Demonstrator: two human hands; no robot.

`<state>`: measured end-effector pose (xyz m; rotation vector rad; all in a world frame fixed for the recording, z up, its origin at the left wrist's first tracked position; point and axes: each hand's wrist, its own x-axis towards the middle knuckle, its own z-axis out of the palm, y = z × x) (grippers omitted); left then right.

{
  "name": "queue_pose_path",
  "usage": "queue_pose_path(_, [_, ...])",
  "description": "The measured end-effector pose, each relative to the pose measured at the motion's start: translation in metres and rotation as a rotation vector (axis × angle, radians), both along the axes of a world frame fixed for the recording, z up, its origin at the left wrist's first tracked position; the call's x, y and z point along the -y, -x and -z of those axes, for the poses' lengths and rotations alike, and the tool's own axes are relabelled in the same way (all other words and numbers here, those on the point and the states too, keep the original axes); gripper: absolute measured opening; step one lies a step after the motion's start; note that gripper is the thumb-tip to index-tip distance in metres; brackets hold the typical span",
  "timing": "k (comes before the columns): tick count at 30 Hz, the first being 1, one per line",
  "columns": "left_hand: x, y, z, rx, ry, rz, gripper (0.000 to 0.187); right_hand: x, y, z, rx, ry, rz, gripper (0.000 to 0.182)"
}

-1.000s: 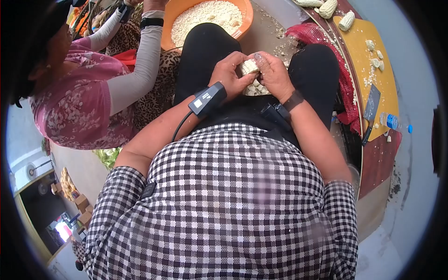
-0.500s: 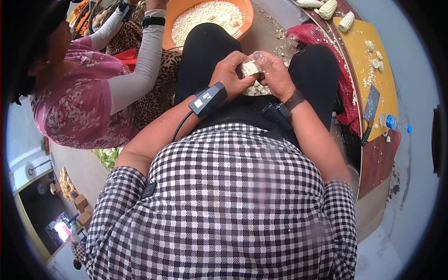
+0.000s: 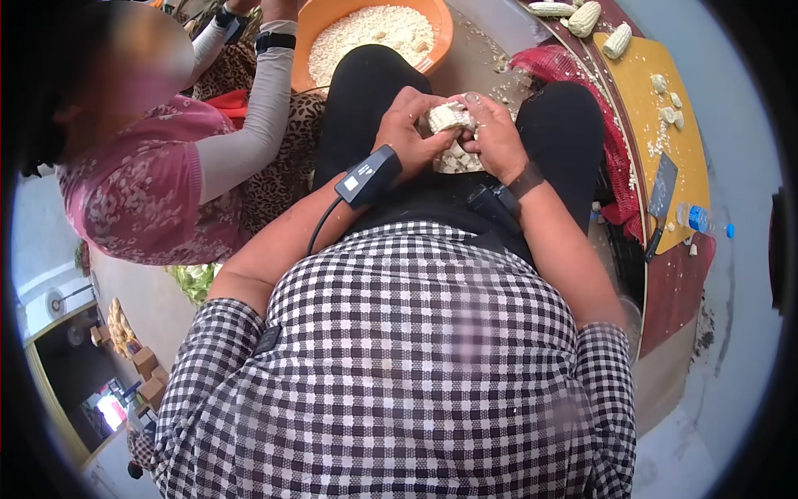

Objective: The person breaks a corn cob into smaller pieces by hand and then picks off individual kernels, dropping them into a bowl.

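Observation:
Between my knees, a short piece of white corn cob (image 3: 449,118) is held up in both hands. My left hand (image 3: 406,133) wraps its fingers round the left side of the piece. My right hand (image 3: 497,137) grips the other end, its thumb on top near the right edge. Part of the piece looks bare of kernels. Just below the hands lie several pale corn pieces (image 3: 459,160) in my lap, partly hidden by my wrists; what holds them is not visible.
An orange basin (image 3: 440,33) of loose kernels stands beyond my left knee. At right, a yellow cutting board (image 3: 686,141) carries a cleaver (image 3: 662,187), cob bits and a whole cob (image 3: 617,40). A plastic bottle (image 3: 697,218) lies beside it. Another person (image 3: 141,183) sits close at left.
The cob piece has turned in my hands, so a different, partly bare side now shows. My right thumb has shifted slightly right. The person at left has turned their head.

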<state>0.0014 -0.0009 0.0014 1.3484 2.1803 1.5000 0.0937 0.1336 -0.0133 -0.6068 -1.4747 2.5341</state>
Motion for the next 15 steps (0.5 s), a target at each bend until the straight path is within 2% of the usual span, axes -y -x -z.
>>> queue_pose_path(5, [0.001,-0.002,-0.003,0.148,0.049,0.014,0.034,0.0,0.0,0.006,-0.044,-0.097,-0.059,0.026])
queue_pose_path(8, [0.002,0.001,-0.001,0.123,0.039,0.032,0.032,0.001,-0.001,0.003,-0.052,-0.077,-0.055,0.025])
queue_pose_path(11, [0.002,0.003,0.006,0.283,0.003,0.065,0.03,0.001,0.0,0.01,-0.063,-0.056,-0.017,0.024])
queue_pose_path(15, [0.002,0.002,0.008,0.328,-0.029,0.078,0.029,0.001,0.0,0.005,-0.041,0.027,-0.01,0.024])
